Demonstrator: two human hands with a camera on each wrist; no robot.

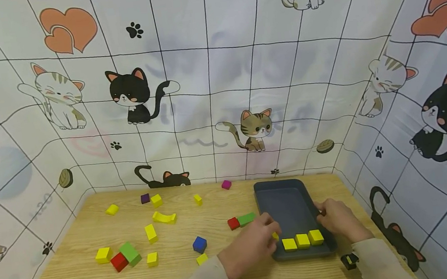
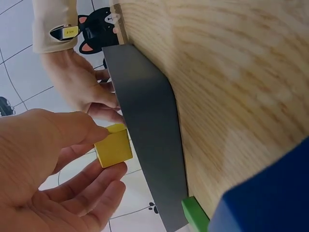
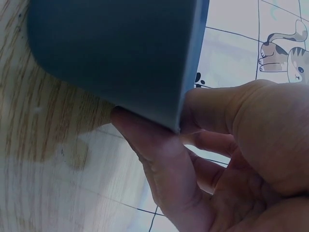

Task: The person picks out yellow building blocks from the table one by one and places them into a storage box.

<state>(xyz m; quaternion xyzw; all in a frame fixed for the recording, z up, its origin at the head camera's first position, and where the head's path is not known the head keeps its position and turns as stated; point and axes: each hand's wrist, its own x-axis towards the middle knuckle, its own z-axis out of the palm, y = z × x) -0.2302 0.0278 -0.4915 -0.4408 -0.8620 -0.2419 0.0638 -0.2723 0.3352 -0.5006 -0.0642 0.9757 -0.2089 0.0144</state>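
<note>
My left hand (image 1: 250, 246) pinches a yellow block (image 2: 115, 147) between thumb and fingers, right at the left rim of the dark grey tray (image 1: 283, 202). In the left wrist view the block is just beside the tray's outer wall. Three yellow blocks (image 1: 302, 241) sit in a row inside the tray at its near end. On the far side my right hand (image 1: 341, 219) grips the tray's right rim; in the right wrist view, its thumb and a finger (image 3: 159, 159) are on either side of the tray wall.
Left of the tray lie a red block (image 1: 233, 223) and a green block (image 1: 246, 219). A blue block (image 1: 199, 244) stands nearer the middle. Several yellow blocks, a yellow arch (image 1: 164, 218), a purple block (image 1: 144, 199) and a magenta block (image 1: 226, 184) are scattered leftward. Cat-patterned cloth surrounds the table.
</note>
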